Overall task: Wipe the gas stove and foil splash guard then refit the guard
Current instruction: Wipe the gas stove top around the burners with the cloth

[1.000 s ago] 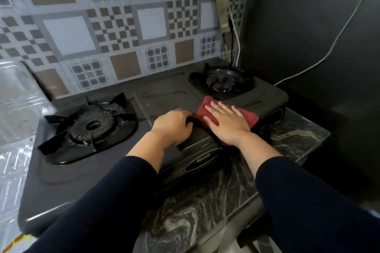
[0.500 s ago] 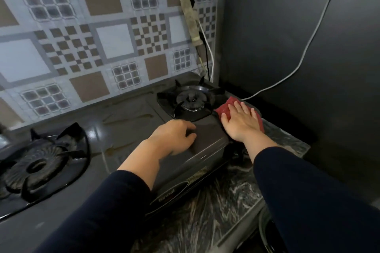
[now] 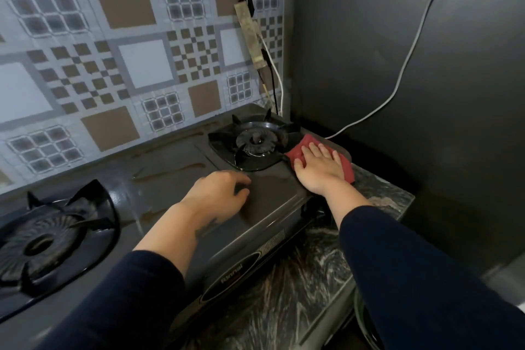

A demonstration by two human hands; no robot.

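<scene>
A dark two-burner gas stove (image 3: 272,202) sits on a marbled counter. My right hand (image 3: 318,167) lies flat on a red cloth (image 3: 298,149), pressing it onto the stove's right end, just right of the right burner (image 3: 255,140). My left hand (image 3: 218,193) rests on the stove top in front of that burner, fingers loosely curled, holding nothing. Wet streaks show on the stove's middle. The left burner (image 3: 45,239) is at the lower left. No foil splash guard is in view.
A patterned tile wall (image 3: 127,51) stands behind the stove; a dark wall (image 3: 397,65) closes the right side. A power strip (image 3: 251,37) with black and white cables hangs in the corner. A white cable (image 3: 409,45) runs down the dark wall. The marbled counter (image 3: 298,293) edges the front.
My right hand slid the red cloth from the stove's front middle to its right end beside the right burner. My left hand stayed on the stove top. The view swung right.
</scene>
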